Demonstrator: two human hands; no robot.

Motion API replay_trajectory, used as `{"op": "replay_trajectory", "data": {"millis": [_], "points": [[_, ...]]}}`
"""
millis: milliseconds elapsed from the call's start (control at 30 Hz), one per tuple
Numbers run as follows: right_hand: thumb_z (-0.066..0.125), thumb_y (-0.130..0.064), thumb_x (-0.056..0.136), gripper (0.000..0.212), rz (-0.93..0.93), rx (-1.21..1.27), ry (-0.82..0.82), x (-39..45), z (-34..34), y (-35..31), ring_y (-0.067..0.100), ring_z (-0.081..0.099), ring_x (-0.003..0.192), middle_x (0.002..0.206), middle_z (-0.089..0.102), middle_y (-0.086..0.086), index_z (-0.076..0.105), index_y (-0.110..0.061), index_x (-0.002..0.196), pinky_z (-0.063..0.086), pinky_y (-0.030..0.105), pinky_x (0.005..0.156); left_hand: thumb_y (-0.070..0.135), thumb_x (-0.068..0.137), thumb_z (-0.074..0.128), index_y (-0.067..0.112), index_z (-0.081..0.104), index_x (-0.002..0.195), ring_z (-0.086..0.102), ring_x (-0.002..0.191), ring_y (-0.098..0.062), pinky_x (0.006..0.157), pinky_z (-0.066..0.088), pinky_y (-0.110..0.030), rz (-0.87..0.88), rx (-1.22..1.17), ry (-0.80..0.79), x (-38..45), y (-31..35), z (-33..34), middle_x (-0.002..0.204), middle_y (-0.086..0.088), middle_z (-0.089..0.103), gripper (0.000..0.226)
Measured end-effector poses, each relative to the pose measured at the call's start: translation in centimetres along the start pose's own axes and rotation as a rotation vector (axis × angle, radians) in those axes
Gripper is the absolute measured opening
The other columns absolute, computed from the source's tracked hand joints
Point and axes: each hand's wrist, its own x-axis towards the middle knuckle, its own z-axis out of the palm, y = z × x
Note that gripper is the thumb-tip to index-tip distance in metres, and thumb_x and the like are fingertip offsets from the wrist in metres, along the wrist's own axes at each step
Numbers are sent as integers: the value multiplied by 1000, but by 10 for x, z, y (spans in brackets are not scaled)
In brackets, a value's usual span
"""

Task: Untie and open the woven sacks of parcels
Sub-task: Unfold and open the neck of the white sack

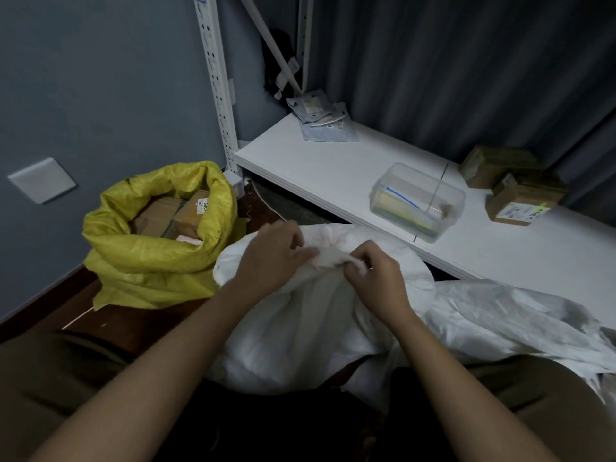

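Note:
A white woven sack (293, 328) stands between my knees, its neck gathered into a knot (330, 258) at the top. My left hand (273, 255) grips the bunched neck from the left. My right hand (376, 278) pinches the knot's end from the right. To the left on the floor stands a yellow woven sack (140, 261), its mouth open and rolled down, with several brown cardboard parcels (186, 215) showing inside.
A white shelf (300, 165) runs behind the sack, carrying a clear plastic box (416, 201), two cardboard parcels (513, 191) and grey mailer bags (323, 118). An empty white sack (520, 321) lies crumpled at the right. A grey wall is at the left.

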Motion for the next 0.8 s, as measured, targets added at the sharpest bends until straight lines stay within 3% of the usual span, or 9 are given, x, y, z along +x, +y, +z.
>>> {"op": "replay_trajectory", "data": {"millis": [33, 100, 200, 267, 367, 467, 533, 700, 800], "points": [[67, -8, 77, 14, 82, 51, 43, 1, 0, 1, 3, 51, 61, 65, 56, -7, 55, -15, 75, 38, 16, 55, 41, 87, 61, 17, 52, 75, 50, 73, -14, 66, 36, -27, -70, -83, 108, -13, 0, 2, 72, 6, 52, 28], [68, -9, 79, 13, 240, 149, 107, 2, 1, 4, 2, 50, 60, 67, 56, -6, 56, -13, 75, 38, 11, 54, 37, 94, 52, 17, 52, 72, 57, 66, -14, 65, 42, -28, -235, -244, 164, -39, -2, 11, 67, 2, 60, 29], [69, -13, 81, 15, 413, 234, 165, 0, 6, 3, 6, 49, 62, 70, 55, -4, 55, -12, 76, 38, 8, 53, 31, 95, 51, 17, 48, 95, 66, 79, -24, 70, 53, -40, -486, -612, 158, -67, -4, 37, 83, -4, 65, 14], [70, -12, 81, 17, 473, 276, 199, -4, 10, 0, 8, 50, 63, 69, 53, -4, 54, -14, 74, 38, 11, 55, 31, 94, 52, 21, 34, 111, 64, 85, -24, 75, 54, -42, -575, -760, 111, -70, 1, 54, 94, -4, 60, 27], [69, -9, 81, 19, 505, 340, 222, -12, 12, -6, 9, 48, 61, 68, 51, -3, 52, -14, 74, 39, 11, 54, 43, 88, 57, 44, 13, 128, 57, 107, -25, 88, 53, -48, -629, -959, 42, -54, 19, 62, 122, -8, 49, 59], [66, -4, 82, 19, 410, 329, 168, -21, 7, -15, 8, 47, 60, 68, 50, -3, 51, -12, 75, 39, 10, 54, 27, 92, 58, 34, 5, 139, 54, 113, -29, 81, 55, -39, -738, -1200, 33, -28, 32, 55, 116, -8, 45, 72], [67, -4, 80, 23, 339, 319, 127, -26, 2, -18, 9, 44, 60, 66, 48, -4, 48, -14, 72, 38, 13, 54, 14, 90, 60, 30, 13, 140, 56, 112, -30, 82, 56, -39, -715, -1225, 72, -13, 37, 48, 121, -11, 45, 71], [60, -13, 78, 20, 151, 361, 55, -31, -6, -32, 4, 36, 63, 72, 39, -6, 40, -16, 77, 33, 15, 59, -2, 80, 55, 22, 38, 133, 52, 116, -36, 97, 47, -53, -421, -945, 203, 1, 53, 26, 131, -18, 48, 61], [60, -21, 93, 15, 225, 544, 106, -32, 1, -42, 2, 47, 68, 78, 49, -9, 46, -14, 93, 40, 14, 64, -4, 82, 57, 20, 46, 130, 56, 112, -33, 92, 51, -47, -363, -952, 243, -6, 58, 20, 126, -17, 53, 54]]}}
